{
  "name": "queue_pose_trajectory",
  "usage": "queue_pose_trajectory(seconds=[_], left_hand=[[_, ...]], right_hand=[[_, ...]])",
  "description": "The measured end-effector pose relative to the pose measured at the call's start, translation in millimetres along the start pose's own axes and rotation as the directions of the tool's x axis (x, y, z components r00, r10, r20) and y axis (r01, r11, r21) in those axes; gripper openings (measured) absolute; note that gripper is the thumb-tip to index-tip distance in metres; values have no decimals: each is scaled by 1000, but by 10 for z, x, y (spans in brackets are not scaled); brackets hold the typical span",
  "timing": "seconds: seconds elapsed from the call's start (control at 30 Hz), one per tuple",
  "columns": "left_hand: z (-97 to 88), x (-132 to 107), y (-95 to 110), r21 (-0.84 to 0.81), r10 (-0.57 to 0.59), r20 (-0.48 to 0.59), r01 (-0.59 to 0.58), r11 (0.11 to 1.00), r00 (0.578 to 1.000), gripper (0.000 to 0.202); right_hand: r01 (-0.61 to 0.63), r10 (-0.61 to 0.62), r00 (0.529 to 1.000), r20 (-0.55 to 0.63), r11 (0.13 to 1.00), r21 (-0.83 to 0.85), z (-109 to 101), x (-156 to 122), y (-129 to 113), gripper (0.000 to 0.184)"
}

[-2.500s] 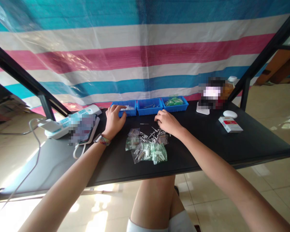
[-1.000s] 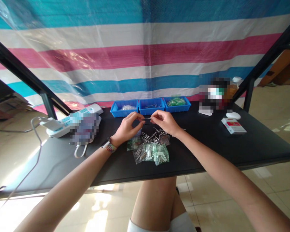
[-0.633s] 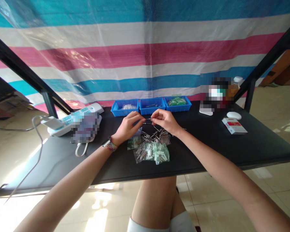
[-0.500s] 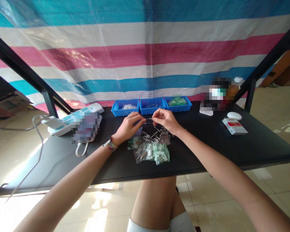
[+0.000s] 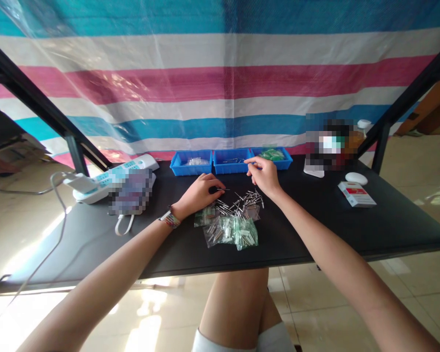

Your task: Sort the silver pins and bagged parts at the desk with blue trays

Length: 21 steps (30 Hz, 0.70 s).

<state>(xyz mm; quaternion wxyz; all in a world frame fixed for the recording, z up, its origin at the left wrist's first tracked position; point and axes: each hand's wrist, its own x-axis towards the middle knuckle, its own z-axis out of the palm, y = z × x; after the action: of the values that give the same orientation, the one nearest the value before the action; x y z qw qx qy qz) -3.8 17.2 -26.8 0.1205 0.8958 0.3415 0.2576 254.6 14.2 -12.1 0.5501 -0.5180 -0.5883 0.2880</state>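
Pins (image 5: 250,200) between power strip (image 5: 103,182) and carton (image 5: 357,194)

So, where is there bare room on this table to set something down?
Bare tabletop lies between the right forearm and the red-and-white box, and between the grey cord and left forearm. Crowded: the middle, with metal pins and plastic bags before the blue trays.

The head-worn camera looks forward and down from behind and above the fingers (image 5: 209,179), well apart from them, facing the striped sheet (image 5: 168,83) beyond.
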Motion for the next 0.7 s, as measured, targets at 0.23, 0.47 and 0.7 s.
queue_pose_trajectory(seconds=[0.23, 0.47, 0.7], left_hand=[[-39, 21, 43, -110, -52, -70, 44, 993, 996, 6], [-103, 46, 131, -411, -199, -242, 86, 908, 950, 5], [-113, 61, 261, -737, -241, -138, 63, 673, 961, 23]], right_hand=[[38, -37, 987, 157, 999, -3, 101, -107, 6, 21], [61, -92, 936, 339, 993, 101, 235, -226, -46, 18], [114, -175, 917, 358, 976, 185, 319, -326, -104, 18]])
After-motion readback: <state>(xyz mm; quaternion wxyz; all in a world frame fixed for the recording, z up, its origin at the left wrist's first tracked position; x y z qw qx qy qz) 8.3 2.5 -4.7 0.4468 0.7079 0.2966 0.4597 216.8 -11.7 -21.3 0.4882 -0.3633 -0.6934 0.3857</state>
